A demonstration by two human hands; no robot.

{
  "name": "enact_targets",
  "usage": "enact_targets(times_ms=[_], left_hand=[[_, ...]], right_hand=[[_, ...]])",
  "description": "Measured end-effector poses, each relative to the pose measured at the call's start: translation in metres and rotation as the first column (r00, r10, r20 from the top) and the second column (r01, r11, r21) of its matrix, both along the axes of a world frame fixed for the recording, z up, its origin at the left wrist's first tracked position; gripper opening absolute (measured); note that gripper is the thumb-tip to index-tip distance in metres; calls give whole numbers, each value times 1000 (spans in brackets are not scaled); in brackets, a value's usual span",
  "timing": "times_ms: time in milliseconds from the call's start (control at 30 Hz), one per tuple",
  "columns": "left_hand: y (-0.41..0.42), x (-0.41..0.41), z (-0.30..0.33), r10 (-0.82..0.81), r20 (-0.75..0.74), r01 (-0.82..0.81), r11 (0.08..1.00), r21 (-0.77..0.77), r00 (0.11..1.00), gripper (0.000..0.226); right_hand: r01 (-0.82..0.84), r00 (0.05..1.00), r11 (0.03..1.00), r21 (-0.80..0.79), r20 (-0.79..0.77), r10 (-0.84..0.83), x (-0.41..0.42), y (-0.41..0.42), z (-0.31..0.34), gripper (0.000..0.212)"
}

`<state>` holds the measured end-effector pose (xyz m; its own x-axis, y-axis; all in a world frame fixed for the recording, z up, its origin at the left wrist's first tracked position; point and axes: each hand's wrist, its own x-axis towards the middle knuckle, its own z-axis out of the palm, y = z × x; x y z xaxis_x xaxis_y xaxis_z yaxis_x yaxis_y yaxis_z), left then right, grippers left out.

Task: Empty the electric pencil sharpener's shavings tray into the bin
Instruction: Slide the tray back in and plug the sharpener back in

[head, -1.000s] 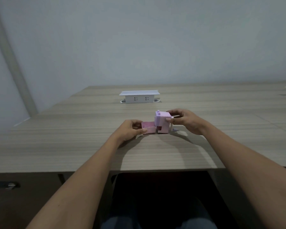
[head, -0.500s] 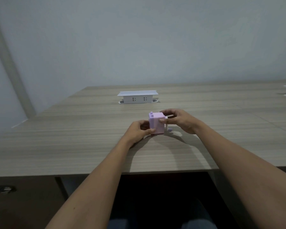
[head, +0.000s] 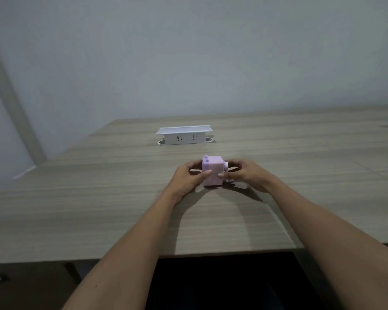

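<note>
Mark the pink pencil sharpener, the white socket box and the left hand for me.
pink plastic pencil sharpener (head: 213,173): head view, front face.
white pop-up socket box (head: 184,138): head view, socket face.
left hand (head: 186,178): head view, back of hand.

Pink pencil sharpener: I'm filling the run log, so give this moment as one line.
pink pencil sharpener upright on table | left hand, right hand hold its sides | tray shut | bin unseen
</note>
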<state>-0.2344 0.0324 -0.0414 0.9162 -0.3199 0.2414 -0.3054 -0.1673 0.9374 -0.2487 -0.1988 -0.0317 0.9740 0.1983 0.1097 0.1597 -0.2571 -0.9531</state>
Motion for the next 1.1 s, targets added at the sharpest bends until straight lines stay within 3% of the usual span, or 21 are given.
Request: enact_targets(times_ms=[300,700,1100], left_hand=[[-23,95,30,-7,32,6,999,44,999,55],[-59,220,23,5,3,-5,998,59,1000,58],[-70,257,-7,18,-23,-16,996,89,1000,66]], right_hand=[[49,996,998,-42,82,-46,96,-18,24,50],[109,984,994,-7,142,-107,221,-45,12,60],[129,982,991,32,136,-132,252,-50,-21,58]])
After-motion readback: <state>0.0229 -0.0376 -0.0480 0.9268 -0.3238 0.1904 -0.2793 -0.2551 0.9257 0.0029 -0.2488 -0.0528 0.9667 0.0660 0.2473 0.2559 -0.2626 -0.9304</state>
